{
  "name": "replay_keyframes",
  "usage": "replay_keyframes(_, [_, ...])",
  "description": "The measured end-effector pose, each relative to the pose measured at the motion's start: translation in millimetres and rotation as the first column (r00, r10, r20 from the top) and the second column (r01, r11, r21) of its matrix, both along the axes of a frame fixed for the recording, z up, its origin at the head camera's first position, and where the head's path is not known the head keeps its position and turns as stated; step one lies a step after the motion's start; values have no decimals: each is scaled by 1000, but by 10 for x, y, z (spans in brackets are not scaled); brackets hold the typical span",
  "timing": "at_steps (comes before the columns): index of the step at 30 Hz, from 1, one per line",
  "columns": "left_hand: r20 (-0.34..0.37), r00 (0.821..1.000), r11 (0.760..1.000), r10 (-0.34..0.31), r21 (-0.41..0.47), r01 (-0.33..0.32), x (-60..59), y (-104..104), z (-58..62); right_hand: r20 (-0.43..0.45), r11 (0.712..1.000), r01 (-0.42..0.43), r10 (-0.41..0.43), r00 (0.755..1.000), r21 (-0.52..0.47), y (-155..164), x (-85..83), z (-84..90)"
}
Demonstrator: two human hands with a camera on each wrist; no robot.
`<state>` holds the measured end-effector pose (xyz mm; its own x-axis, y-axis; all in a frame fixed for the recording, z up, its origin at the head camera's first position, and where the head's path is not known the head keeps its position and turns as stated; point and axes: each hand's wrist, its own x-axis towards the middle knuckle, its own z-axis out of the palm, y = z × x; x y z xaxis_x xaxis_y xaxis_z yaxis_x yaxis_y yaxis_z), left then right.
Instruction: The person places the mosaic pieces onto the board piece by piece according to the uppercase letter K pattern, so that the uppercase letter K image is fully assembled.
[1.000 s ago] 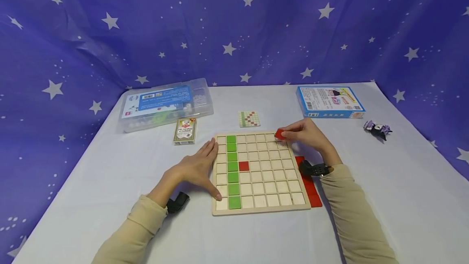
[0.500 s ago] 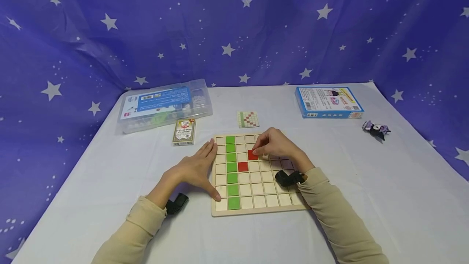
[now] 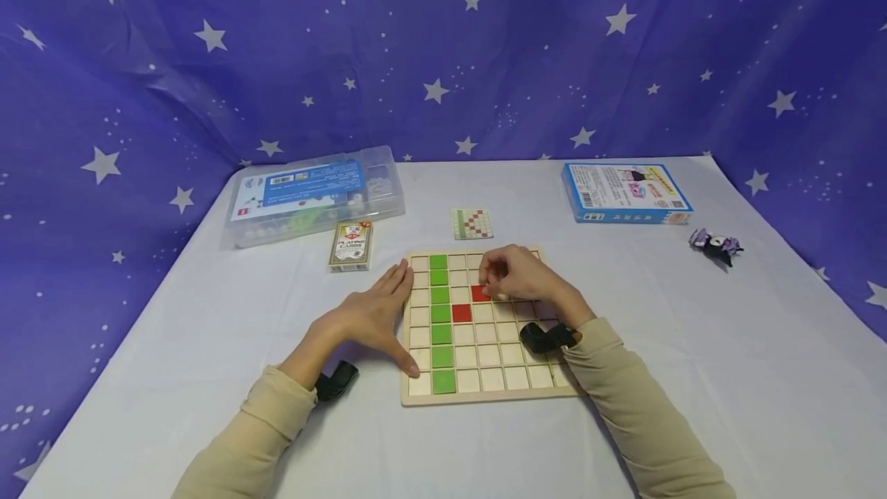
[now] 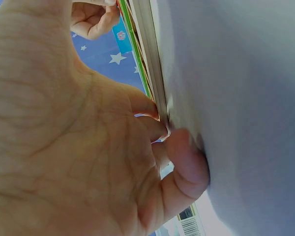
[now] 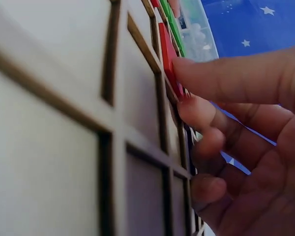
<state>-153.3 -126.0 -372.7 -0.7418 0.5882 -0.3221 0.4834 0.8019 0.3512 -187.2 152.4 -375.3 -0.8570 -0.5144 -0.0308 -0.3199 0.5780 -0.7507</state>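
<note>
A wooden grid board lies on the table with a column of green tiles near its left side. One red tile sits in a cell just right of that column. My right hand is over the upper middle of the board, thumb and index finger at a second red tile, one row up and one column right. In the right wrist view, the thumb presses that red tile's face, with the index fingertip at its edge. My left hand spreads along the board's left edge, thumb on the near corner.
Behind the board lies a small pattern card. A playing card box and a clear plastic case stand at the back left. At the right are a blue box and a purple-black trinket.
My right hand has carried the red tile from the board's top right corner leftward and down to a cell diagonal to the first red tile. My left hand stays in place.
</note>
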Motion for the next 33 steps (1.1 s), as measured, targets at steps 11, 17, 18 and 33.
replay_keyframes(11, [0, 1000, 1000, 7, 6, -7, 19, -41, 14, 132, 999, -31, 32, 991, -8, 71, 10, 53])
replay_keyframes(17, [-3, 1000, 1000, 5, 13, -5, 25, -30, 23, 220, 988, -100, 125, 968, -120, 261, 4, 122])
replay_keyframes(18, [-3, 1000, 1000, 7, 14, -7, 25, -29, 23, 225, 987, -101, 128, 966, -125, 305, -3, 125])
replay_keyframes(33, [7, 1000, 1000, -5, -1, 5, -6, -5, -9, 251, 985, 169, -175, 952, 46, 1324, 52, 65])
